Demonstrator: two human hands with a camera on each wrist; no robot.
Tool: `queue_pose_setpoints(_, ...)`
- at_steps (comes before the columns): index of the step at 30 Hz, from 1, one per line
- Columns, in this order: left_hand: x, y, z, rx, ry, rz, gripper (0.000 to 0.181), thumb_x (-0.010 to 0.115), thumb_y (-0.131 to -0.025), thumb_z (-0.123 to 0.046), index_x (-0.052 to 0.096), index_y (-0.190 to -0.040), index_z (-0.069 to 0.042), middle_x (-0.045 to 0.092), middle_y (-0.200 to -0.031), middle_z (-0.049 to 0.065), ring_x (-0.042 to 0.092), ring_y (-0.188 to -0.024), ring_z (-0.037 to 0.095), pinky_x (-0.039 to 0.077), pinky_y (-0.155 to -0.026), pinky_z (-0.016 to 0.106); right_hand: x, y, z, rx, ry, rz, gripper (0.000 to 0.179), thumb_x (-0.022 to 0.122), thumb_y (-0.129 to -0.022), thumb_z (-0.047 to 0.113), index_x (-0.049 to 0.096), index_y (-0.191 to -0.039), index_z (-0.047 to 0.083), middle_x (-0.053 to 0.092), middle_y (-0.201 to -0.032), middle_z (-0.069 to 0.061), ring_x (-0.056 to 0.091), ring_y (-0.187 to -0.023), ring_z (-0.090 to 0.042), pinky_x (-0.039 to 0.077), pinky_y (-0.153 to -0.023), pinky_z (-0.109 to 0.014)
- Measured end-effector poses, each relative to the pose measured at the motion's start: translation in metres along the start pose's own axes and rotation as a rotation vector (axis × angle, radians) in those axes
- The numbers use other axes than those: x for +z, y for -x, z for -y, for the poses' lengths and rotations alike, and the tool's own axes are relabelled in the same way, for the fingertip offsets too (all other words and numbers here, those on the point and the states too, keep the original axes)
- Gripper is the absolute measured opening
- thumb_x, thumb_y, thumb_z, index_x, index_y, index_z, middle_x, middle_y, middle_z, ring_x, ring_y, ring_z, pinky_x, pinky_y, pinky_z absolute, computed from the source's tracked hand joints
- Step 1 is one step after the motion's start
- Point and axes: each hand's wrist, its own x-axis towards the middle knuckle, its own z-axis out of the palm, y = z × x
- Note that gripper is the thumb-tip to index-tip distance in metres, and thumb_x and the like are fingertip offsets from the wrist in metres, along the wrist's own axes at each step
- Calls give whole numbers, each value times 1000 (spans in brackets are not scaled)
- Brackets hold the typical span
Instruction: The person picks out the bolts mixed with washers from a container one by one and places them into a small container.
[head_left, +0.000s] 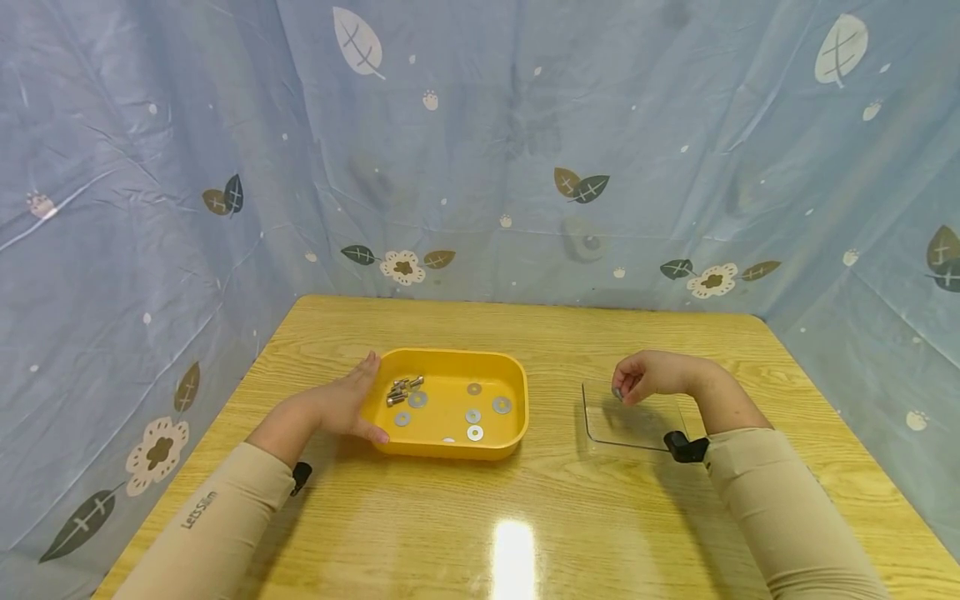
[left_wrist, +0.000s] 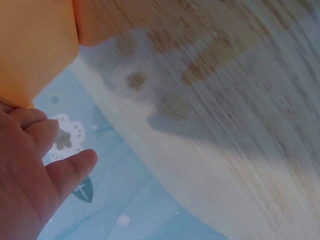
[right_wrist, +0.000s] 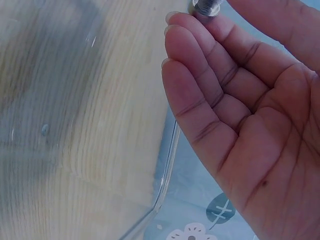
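Note:
A yellow plastic tray [head_left: 450, 452] stands left of centre on the table. My left hand [head_left: 347, 406] rests against its left end, fingers and thumb spread along the wall; in the left wrist view the tray's orange-looking side [left_wrist: 35, 45] shows above that hand. Inside the tray lie several bolts [head_left: 397, 396] in a cluster and several flat washers [head_left: 475, 432]. To the right, my right hand [head_left: 656, 375] pinches a small metal bolt [right_wrist: 204, 7] between thumb and fingers, over a clear plastic plate [head_left: 615, 425]. Part of the bolt is hidden by the fingers.
The wood-grain table [head_left: 420, 533] bears the tray and the plate, with a gap of bare wood between them. A blue patterned curtain [head_left: 480, 150] encloses its back and sides. Each wrist wears a small black camera mount [head_left: 684, 447].

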Motion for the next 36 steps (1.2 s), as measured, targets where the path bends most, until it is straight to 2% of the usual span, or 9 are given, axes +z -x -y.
queue_pose_setpoints(20, 2, 0, 1, -14, -1, 13, 129, 67, -64, -64, -8, -143, 5, -13, -149, 22, 0, -137, 37, 13, -109, 50, 0, 3, 1, 24, -17, -15, 22, 62, -85, 10, 58, -100, -5, 60, -89, -8, 55, -84, -22, 44, -81, -46)
queue_pose_setpoints(28, 0, 1, 0, -26, -1, 16, 127, 66, -66, -64, -9, -143, 3, -14, -150, 20, -1, -138, 36, 12, -109, 50, -8, 5, 8, -23, -3, -36, 16, 62, -86, 10, 59, -99, 0, 61, -95, -14, 57, -89, -25, 44, -83, -47)
queue_pose_setpoints(32, 0, 1, 0, -28, 0, 13, 127, 67, -66, -64, -9, -143, 3, -14, -150, 20, -1, -138, 36, 12, -109, 50, -14, 3, 18, -65, 11, -55, 16, 62, -86, 12, 59, -100, 4, 61, -96, -15, 57, -92, -32, 46, -83, -43)
queue_pose_setpoints(36, 0, 0, 1, -24, -2, 7, 128, 67, -65, -64, -10, -143, 4, -14, -149, 21, -1, -138, 35, 12, -109, 49, -19, -3, 33, -100, 11, -67, 18, 62, -87, 11, 58, -103, 3, 60, -96, -12, 56, -94, -32, 47, -83, -38)
